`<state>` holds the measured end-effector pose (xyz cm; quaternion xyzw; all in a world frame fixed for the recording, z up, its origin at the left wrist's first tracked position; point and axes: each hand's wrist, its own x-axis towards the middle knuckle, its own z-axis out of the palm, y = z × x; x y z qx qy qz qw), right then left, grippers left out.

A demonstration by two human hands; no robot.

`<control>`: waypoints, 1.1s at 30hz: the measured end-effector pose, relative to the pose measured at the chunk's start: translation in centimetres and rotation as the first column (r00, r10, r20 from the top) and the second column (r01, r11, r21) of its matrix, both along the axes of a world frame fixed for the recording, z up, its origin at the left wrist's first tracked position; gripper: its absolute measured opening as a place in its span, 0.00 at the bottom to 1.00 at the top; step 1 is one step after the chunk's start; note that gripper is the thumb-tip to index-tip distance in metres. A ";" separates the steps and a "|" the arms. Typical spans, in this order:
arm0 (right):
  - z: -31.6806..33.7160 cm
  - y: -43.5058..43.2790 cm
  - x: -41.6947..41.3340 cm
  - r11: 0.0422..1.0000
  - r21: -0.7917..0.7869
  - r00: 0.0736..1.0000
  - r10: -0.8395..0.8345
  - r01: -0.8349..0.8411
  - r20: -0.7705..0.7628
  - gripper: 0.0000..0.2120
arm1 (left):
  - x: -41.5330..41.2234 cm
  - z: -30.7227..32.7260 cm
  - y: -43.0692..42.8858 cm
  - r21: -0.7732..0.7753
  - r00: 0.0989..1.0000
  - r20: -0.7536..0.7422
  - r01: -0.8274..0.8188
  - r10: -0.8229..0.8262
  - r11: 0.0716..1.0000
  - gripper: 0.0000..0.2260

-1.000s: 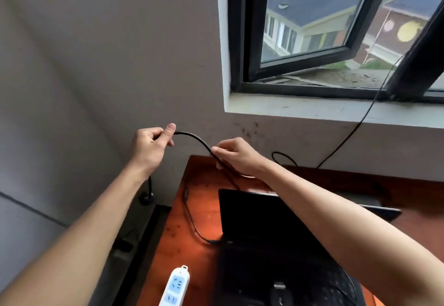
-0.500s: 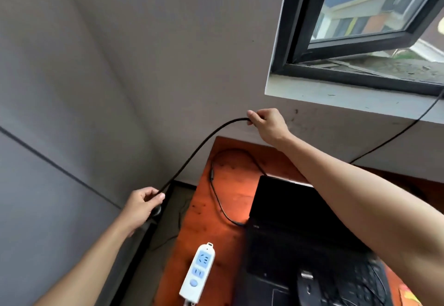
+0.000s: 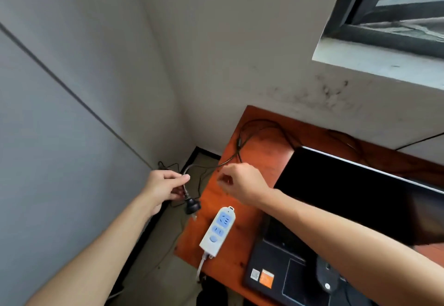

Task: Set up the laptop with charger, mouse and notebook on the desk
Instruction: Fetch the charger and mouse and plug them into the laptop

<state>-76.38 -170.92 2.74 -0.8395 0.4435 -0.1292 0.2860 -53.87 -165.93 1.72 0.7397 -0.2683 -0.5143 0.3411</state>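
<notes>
An open black laptop [image 3: 355, 200] stands on the reddish wooden desk [image 3: 262, 151]. The black charger cable [image 3: 240, 142] loops across the desk's far left corner and runs off its edge. My left hand [image 3: 163, 185] pinches the cable just above its black plug [image 3: 192, 206], which hangs beside the desk edge. My right hand [image 3: 240, 183] hovers over the desk, fingers curled around the same cable further along. A black mouse [image 3: 324, 274] lies on the laptop's palm rest. No notebook is in view.
A white power strip [image 3: 217, 231] with blue sockets lies on the desk's left edge, its cord dropping to the floor. Grey walls meet in the corner at left. A window sill [image 3: 374, 60] juts out above the desk. Thin cables lie on the floor.
My right hand has come down from near the sill to just above the desk. My left hand has slid along the cable to the plug end, which now hangs near the power strip.
</notes>
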 end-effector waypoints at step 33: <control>-6.3 4.8 -4.4 0.280 0.939 0.712 -0.700 0.201 0.057 0.04 | -4.8 -10.9 9.0 0.365 0.484 0.391 0.699 -0.783 0.615 0.31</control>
